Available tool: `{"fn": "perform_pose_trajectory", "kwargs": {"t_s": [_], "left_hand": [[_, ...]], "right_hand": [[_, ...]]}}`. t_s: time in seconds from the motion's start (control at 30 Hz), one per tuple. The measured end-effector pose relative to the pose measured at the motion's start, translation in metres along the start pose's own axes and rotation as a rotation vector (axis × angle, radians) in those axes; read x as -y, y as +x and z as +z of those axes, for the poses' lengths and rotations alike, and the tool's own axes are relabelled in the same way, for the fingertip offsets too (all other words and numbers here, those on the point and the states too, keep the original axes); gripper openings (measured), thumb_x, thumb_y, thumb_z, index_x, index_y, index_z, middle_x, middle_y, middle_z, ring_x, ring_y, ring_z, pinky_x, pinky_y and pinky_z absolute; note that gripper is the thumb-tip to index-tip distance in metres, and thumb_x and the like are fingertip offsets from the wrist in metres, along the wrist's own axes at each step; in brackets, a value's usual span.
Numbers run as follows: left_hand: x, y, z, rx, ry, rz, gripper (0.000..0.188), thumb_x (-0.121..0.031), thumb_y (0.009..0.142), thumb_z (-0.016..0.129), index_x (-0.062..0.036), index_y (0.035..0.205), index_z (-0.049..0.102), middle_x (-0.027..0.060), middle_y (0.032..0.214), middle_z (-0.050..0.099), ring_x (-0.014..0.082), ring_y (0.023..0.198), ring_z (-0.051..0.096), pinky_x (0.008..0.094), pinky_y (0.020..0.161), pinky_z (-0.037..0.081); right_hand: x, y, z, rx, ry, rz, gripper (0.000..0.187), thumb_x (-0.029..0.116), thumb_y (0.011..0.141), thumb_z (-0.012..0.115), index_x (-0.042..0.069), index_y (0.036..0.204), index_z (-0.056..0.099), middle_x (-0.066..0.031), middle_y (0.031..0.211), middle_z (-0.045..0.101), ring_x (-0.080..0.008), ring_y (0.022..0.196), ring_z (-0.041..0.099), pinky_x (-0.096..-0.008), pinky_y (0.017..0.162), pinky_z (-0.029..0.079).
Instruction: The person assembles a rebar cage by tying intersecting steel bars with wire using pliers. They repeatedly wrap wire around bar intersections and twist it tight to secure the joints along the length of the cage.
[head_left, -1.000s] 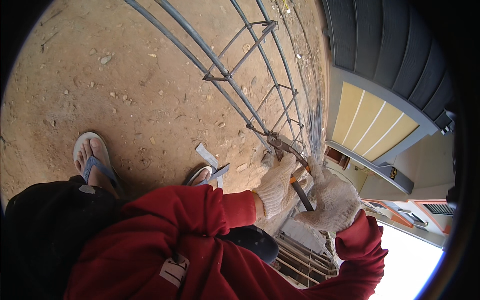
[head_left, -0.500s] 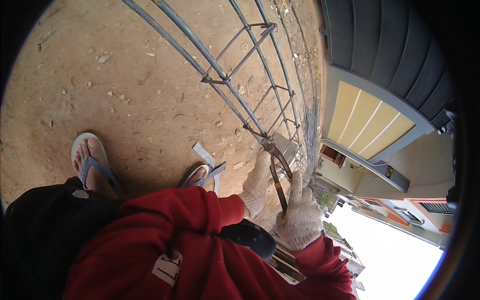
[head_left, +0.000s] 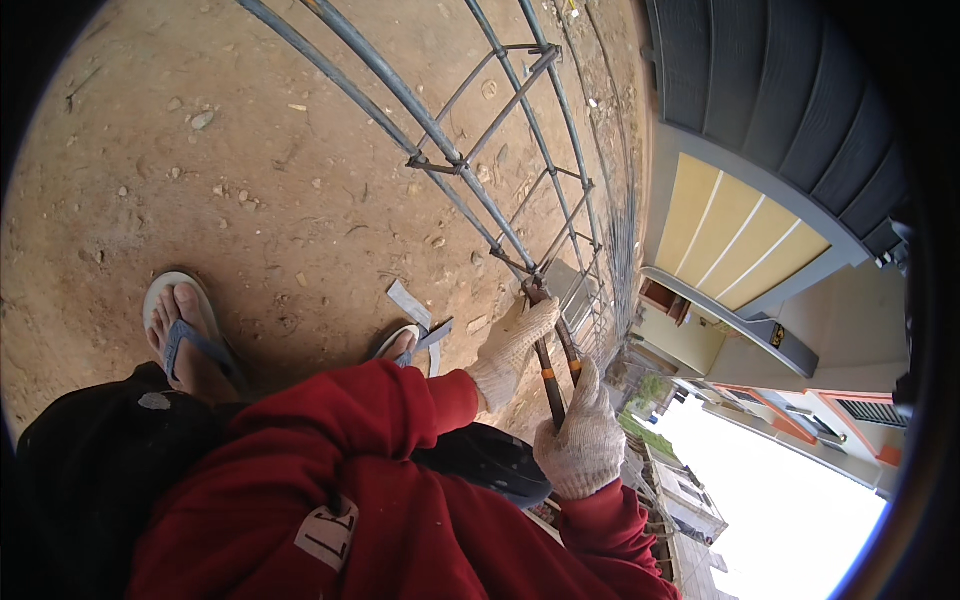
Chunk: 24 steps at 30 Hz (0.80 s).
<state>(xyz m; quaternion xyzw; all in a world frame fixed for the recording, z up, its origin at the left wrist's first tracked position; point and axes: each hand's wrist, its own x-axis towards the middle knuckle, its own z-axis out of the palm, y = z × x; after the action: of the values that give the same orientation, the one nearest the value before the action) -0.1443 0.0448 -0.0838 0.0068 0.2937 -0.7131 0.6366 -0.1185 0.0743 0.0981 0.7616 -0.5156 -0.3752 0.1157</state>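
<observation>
My right hand (head_left: 580, 440), in a knitted off-white glove, is closed around the dark handles of a pair of pincers (head_left: 549, 378) with orange bands. The pincers' head is up against a joint of a long steel rebar cage (head_left: 460, 166). My left hand (head_left: 510, 350), gloved alike, lies across the upper part of the pincers beside that joint. Its fingers are bent and pressed together; what they grip is hidden. Bent stirrups cross the cage's long bars, with dark ties at the corners.
Sandy ground (head_left: 250, 230) with small stones spreads under the cage. A grey strip (head_left: 408, 302) lies beside my sandalled foot (head_left: 400, 343). Beyond the cage, several thin bars (head_left: 622, 230) lie along the ground by a building with a yellow panel (head_left: 735, 235).
My left hand has moved up and across the pincers near the joint. My right hand has shifted left, and the pincers' handles are closer together.
</observation>
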Motion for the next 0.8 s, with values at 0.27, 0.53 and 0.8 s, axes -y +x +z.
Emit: {"fn": "perform_pose_trajectory", "kwargs": {"t_s": [0.27, 0.53, 0.8], "left_hand": [[-0.007, -0.022, 0.056, -0.09, 0.151, -0.248, 0.064, -0.028, 0.095, 0.071, -0.0065, 0.147, 0.04, 0.0075, 0.132, 0.06, 0.0182, 0.116, 0.062, 0.0287, 0.09, 0.051], [-0.037, -0.002, 0.03, 0.306, -0.016, -0.219, 0.073, -0.021, 0.097, 0.067, -0.0096, 0.156, 0.027, 0.0106, 0.142, 0.055, 0.0253, 0.128, 0.057, 0.0345, 0.104, 0.048], [-0.031, -0.008, 0.023, 0.434, -0.029, -0.185, 0.084, -0.028, 0.092, 0.073, -0.0084, 0.158, 0.025, 0.0082, 0.135, 0.062, 0.0177, 0.122, 0.06, 0.0322, 0.097, 0.048]], "right_hand": [[-0.083, 0.049, -0.013, 0.658, 1.025, -0.004, 0.067, 0.007, 0.073, 0.068, -0.004, 0.136, 0.049, -0.0103, 0.092, 0.067, -0.0144, 0.066, 0.059, -0.0308, 0.057, 0.048], [-0.067, 0.026, -0.002, 0.545, 1.03, 0.078, 0.072, -0.001, 0.079, 0.066, -0.002, 0.146, 0.039, -0.0158, 0.118, 0.067, -0.0152, 0.083, 0.064, -0.0263, 0.073, 0.053], [-0.031, 0.01, -0.005, 0.211, 0.785, 0.027, 0.079, 0.008, 0.081, 0.075, 0.001, 0.15, 0.037, -0.0079, 0.111, 0.062, -0.0138, 0.09, 0.06, -0.0275, 0.08, 0.05]]}}
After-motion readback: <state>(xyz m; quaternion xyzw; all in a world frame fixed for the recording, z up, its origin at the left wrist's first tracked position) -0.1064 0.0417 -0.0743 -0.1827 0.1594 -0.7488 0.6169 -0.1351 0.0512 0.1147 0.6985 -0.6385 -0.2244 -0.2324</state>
